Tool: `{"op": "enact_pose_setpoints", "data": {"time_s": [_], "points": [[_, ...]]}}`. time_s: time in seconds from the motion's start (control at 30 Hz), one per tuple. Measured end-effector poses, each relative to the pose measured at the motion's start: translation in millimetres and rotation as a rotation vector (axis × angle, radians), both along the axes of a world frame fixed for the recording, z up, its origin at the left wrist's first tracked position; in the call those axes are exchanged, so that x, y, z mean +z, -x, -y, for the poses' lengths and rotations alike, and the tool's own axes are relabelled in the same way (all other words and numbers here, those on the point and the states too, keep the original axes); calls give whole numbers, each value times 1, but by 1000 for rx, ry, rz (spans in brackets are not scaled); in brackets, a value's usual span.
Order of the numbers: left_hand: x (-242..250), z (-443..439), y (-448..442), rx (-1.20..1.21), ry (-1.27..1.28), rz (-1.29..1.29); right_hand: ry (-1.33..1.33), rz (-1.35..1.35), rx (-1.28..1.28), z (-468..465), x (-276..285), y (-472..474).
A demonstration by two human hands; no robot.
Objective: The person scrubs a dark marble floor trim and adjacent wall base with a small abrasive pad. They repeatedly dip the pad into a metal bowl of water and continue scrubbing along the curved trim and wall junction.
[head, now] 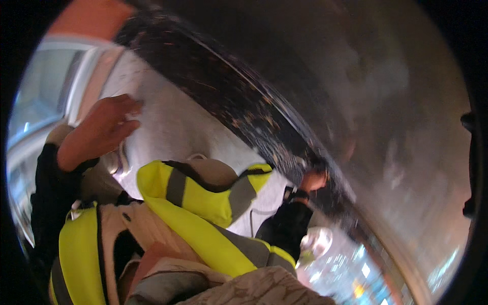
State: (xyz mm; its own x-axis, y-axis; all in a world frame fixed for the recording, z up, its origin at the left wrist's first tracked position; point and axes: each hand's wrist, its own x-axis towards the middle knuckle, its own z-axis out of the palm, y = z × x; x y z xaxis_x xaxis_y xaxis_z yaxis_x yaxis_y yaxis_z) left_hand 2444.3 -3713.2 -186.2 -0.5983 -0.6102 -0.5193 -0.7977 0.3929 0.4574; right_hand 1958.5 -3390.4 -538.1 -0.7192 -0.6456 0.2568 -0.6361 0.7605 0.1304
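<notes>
My left hand (110, 127) is raised at the left over the pale grey floor (164, 110), with its thumb and fingers apart and nothing seen in it. My right hand (314, 180), with a dark band or watch (295, 195) at the wrist, reaches down to the far end of a long dark strip (213, 84). Its fingers look bent by a small dark thing, too blurred to name; whether they hold it I cannot tell. Small brown and orange bits (267, 118) lie scattered along the strip. Both arms are in black sleeves.
A raised, blurred edge (282, 106) runs diagonally beside the strip, with a broad brownish-grey surface (381, 126) beyond it. At the left stands a pale-framed glass panel (45, 91) below an orange-red surface (89, 19). My yellow reflective vest (206, 232) hangs across the lower view.
</notes>
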Motion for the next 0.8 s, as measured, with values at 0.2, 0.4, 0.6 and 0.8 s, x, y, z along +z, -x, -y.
{"op": "enact_pose_setpoints", "data": {"time_s": [0.2, 0.4, 0.6, 0.8], "points": [[13, -18, -30, -41, -1, -69, 128, 218, 136, 91, 10, -122], [-1, -29, -67, -95, 16, -138, 141, 884, 1030, 155, 44, -233], [11, -36, -148, -52, 65, -124, -347, 1222, 1135, 305, 141, -295], [17, -34, -220, -20, 76, -191, -105, 935, 1515, 424, 201, -425]]}}
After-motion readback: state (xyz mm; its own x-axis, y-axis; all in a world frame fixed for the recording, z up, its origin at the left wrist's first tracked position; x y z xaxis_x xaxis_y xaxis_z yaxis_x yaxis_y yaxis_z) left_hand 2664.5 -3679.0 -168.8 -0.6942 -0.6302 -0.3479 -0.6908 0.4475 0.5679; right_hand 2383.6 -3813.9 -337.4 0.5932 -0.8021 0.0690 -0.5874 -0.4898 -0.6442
